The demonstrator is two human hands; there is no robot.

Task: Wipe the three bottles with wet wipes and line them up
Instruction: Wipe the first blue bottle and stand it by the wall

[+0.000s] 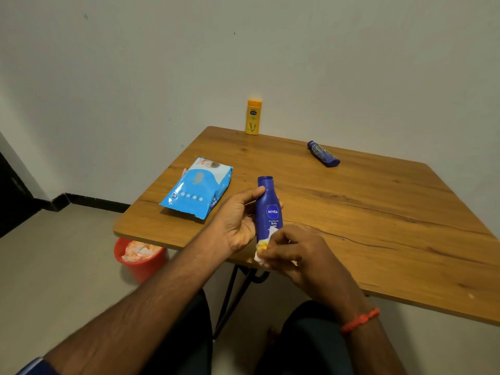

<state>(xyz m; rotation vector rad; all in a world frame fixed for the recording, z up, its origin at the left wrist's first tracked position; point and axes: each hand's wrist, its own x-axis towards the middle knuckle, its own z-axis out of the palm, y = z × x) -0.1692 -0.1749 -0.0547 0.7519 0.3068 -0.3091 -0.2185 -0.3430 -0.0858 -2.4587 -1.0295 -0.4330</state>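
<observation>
A wooden table [378,212] is standing against a plain pale wall and is filling the centre and right of the frame. At the table's near edge, in the middle of the frame, the left hand [238,217] is holding a blue Nivea bottle [269,204] upright, with thumb and fingers curled around its body. Just below, the right hand [295,250] is pinching a crumpled white wipe [263,247] against the bottle's lower part. A yellow bottle [253,117] is standing at upper centre, and a dark blue bottle [323,154] is lying on its side at upper right. A blue wipes pack [197,186] is lying left of the hands.
</observation>
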